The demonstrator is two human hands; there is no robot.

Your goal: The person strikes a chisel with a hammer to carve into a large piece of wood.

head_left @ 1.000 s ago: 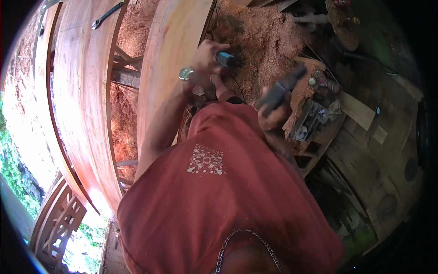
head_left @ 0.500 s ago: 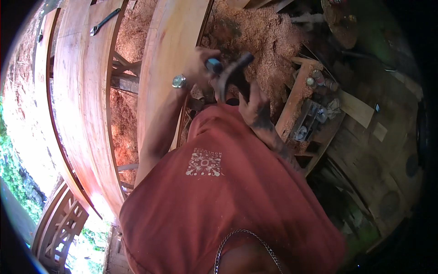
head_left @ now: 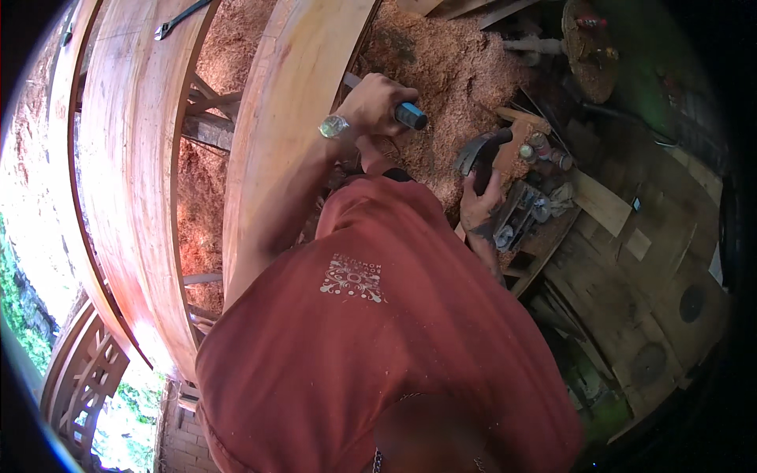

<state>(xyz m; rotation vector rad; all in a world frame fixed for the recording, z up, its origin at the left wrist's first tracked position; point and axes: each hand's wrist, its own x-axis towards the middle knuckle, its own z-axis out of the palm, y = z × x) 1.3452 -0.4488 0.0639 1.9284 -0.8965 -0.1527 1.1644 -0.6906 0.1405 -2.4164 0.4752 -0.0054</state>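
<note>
Head view is showing the left hand clenching around a blue-handled chisel, its handle end poking out toward the right, while the blade end is hiding behind the fingers, so where the edge meets the wood cannot be told. A wristwatch is sitting on that wrist. The right hand is gripping a dark curved tool, probably a hammer or mallet, raised just right of the chisel and apart from it, its head pointing toward the handle end.

Judging by the thick wood shavings lying beyond and between the hands, a good deal of cutting is already done; the striking looks like it is in mid-course, and how much trimming is left cannot be read from here.

Just left of the left hand, a wide curved wooden plank is running past the forearm, its face looking smooth. Farther left, a second curved plank is standing, with a metal clamp at its far end. Right of the right hand, a cluttered wooden tray of small bottles and bits is sitting near the plank floor.
</note>
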